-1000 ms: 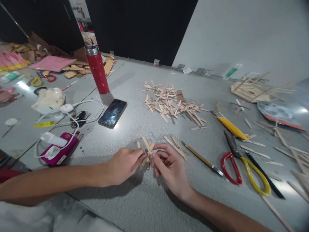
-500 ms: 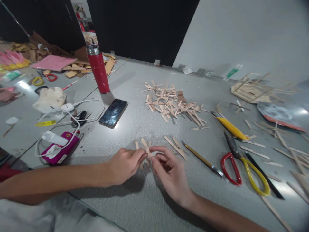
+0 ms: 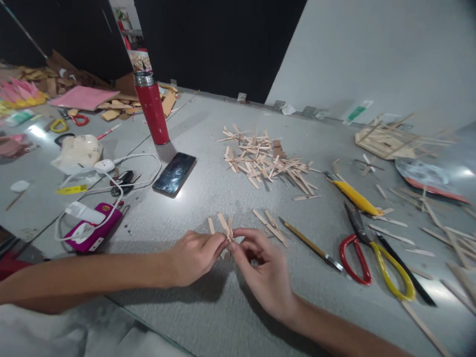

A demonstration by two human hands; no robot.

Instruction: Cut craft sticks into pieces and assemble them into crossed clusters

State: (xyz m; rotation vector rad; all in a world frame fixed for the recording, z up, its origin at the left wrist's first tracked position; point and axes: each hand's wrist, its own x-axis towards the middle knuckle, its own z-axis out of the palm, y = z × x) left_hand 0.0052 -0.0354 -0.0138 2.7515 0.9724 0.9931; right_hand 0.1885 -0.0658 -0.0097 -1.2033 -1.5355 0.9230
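Between my hands is a wooden craft stick (image 3: 223,222), its upper end pointing away from me. My left hand (image 3: 199,257) pinches it from the left with thumb and forefinger. From the other side my right hand (image 3: 262,270) closes thumb and forefinger on the same spot, its other fingers curled. More stick ends show right behind and below the fingertips; whether they are joined to the held one I cannot tell. Just to the right lie a few loose craft sticks (image 3: 270,228) and a slim craft knife (image 3: 312,245).
A pile of craft sticks (image 3: 260,156) lies further back. Scissors (image 3: 359,233) and a yellow cutter (image 3: 353,194) are at right, near a stick frame (image 3: 386,141). Leftward are a phone (image 3: 174,173), a red bottle (image 3: 151,111) and a purple box (image 3: 94,230) with cables.
My fingertips have come closer together around the stick, and its lower part now shows less. My right hand has shifted slightly. The things on the table have stayed put.
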